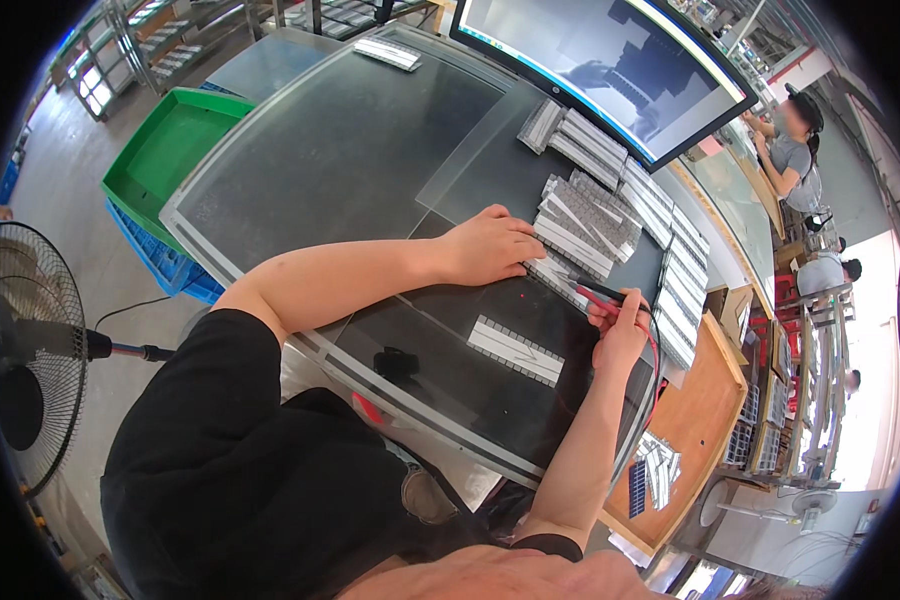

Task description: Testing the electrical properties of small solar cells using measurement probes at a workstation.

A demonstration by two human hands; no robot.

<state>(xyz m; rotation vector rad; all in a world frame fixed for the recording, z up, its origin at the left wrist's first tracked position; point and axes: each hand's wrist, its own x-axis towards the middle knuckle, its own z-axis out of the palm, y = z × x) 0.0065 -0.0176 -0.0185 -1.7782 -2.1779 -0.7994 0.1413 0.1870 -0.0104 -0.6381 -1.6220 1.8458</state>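
Observation:
My left hand (492,247) lies low over the dark tabletop, its fingertips gripping the left end of a white-and-grey striped strip panel (552,277). Pinched in my right hand (620,328) are a red test probe (598,300) and a black test probe (602,289). Their tips point left over that same panel; whether they touch it is too small to tell. Closer to me, another striped panel (516,350) lies by itself. Just beyond my hands is a loose pile of similar panels (588,220), some overlapping at angles.
Rows of panels (685,270) line the table's right side, below a monitor (610,70). One panel (387,54) lies at the far left edge. A green bin (160,150) and a fan (30,350) stand left. A wooden tray (705,420) sits right; a person (795,150) is beyond.

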